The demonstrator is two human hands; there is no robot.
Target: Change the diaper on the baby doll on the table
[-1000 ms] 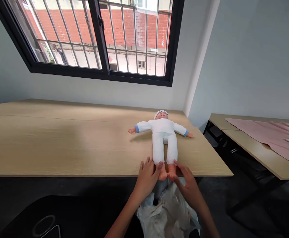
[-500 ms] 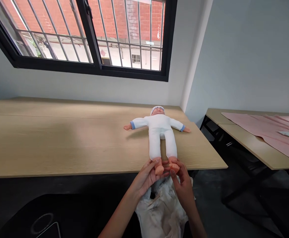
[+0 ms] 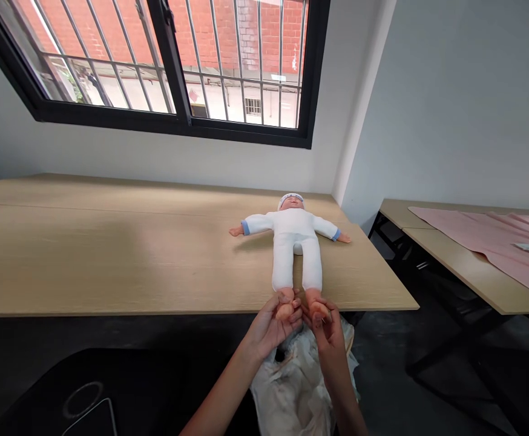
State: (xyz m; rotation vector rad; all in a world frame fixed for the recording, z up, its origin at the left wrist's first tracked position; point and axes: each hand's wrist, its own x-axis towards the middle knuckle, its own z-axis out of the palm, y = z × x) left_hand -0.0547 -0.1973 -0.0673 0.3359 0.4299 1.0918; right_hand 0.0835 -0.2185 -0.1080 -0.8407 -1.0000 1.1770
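Note:
A baby doll point(image 3: 294, 227) in a white suit with blue cuffs and a white cap lies on its back on the wooden table point(image 3: 110, 260). Its head points toward the wall, its arms are spread, and its feet reach the near edge. My left hand point(image 3: 273, 324) has its fingers closed round the doll's foot on the left. With thumb and fingers, my right hand point(image 3: 328, 330) grips the other foot. Below both hands, a crumpled whitish cloth point(image 3: 296, 387) lies over my lap.
A second table point(image 3: 468, 257) at the right bears a pink cloth point(image 3: 496, 242) with a white item on it. A barred window point(image 3: 246, 136) is in the wall behind. At the lower left is a black surface with a phone-like object point(image 3: 94, 421).
Both hands have closed more around the doll's feet, and the left fingers now curl round its foot. The doll's legs sit slightly closer together. The view has shifted slightly.

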